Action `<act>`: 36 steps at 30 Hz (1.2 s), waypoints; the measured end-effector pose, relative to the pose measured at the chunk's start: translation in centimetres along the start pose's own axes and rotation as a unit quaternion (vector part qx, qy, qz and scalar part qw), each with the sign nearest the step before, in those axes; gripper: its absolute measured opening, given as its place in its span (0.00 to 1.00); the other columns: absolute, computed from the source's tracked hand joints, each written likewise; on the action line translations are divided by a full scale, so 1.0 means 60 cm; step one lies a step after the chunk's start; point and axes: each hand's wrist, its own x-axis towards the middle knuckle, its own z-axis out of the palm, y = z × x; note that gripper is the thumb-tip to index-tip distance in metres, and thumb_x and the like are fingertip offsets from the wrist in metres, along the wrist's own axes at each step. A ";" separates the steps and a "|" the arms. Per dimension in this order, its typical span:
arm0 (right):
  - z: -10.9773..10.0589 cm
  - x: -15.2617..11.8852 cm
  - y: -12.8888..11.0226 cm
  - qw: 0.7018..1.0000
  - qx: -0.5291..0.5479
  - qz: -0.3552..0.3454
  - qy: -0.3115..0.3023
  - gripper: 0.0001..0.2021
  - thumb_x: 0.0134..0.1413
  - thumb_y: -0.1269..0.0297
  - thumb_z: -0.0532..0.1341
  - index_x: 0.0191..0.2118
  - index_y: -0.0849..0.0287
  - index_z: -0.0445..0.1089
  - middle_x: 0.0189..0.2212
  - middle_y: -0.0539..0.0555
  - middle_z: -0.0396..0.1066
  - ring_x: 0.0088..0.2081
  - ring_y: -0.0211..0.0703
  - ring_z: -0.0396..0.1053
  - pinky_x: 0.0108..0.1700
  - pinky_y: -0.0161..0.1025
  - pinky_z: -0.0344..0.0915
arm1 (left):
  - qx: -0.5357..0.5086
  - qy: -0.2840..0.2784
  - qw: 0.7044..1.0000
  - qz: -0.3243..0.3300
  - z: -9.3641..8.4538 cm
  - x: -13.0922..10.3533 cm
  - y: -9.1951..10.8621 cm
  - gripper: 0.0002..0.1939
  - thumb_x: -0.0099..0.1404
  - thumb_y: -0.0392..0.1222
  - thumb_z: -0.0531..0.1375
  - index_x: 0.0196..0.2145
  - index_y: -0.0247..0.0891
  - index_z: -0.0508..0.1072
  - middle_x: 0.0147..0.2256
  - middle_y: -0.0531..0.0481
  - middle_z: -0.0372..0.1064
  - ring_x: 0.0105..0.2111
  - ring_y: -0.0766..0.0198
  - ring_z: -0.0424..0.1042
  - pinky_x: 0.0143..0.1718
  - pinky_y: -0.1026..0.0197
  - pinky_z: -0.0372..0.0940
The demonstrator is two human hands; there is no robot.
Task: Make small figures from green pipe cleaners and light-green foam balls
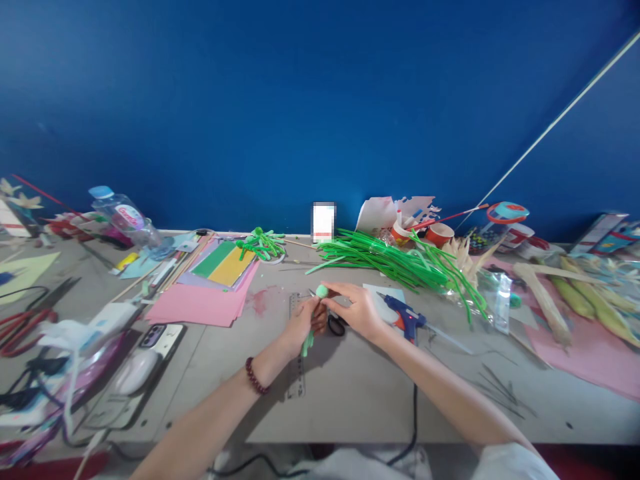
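Probably light, soft, bendy: pale green piece (307,344) shows at six o'clock of left hand (301,323), round head (321,291) at one. Left closed round its middle, a sensible hold; right hand (356,309), three o'clock, fingers narrow, contact unclear.

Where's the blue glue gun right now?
In the head view, the blue glue gun lies on the table right of centre, just to the right of the right hand and nearer the person than the green stems.
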 end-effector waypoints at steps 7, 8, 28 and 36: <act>0.002 -0.001 -0.001 0.999 0.032 0.018 0.017 0.12 0.52 0.62 0.62 0.43 0.52 0.76 0.40 0.54 0.77 0.41 0.50 0.74 0.46 0.45 0.70 | 0.006 -0.022 1.000 -0.018 0.000 0.000 -0.003 0.26 0.55 0.58 0.58 0.17 0.41 0.48 0.13 0.64 0.37 0.13 0.76 0.38 0.13 0.70 0.41; 0.003 -0.001 -0.001 0.999 0.032 0.016 0.019 0.11 0.52 0.62 0.62 0.43 0.52 0.76 0.40 0.54 0.77 0.42 0.50 0.74 0.46 0.46 0.70 | 0.007 -0.025 0.999 -0.019 0.001 -0.001 -0.002 0.26 0.55 0.58 0.58 0.17 0.41 0.48 0.13 0.64 0.37 0.13 0.75 0.38 0.13 0.70 0.41; 0.000 0.007 0.000 0.982 0.174 0.065 -0.029 0.17 0.48 0.63 0.64 0.47 0.53 0.73 0.40 0.53 0.74 0.37 0.41 0.72 0.43 0.39 0.69 | -0.099 -0.094 0.990 -0.041 -0.008 -0.002 0.009 0.31 0.53 0.63 0.61 0.16 0.38 0.50 0.13 0.63 0.35 0.13 0.76 0.36 0.12 0.71 0.42; 0.005 0.008 0.001 0.960 0.235 0.149 -0.020 0.13 0.42 0.58 0.67 0.36 0.56 0.77 0.34 0.53 0.75 0.37 0.44 0.72 0.41 0.39 0.69 | -0.109 -0.148 0.982 -0.046 -0.009 -0.002 0.000 0.29 0.58 0.60 0.58 0.16 0.38 0.50 0.13 0.62 0.36 0.13 0.75 0.35 0.12 0.71 0.41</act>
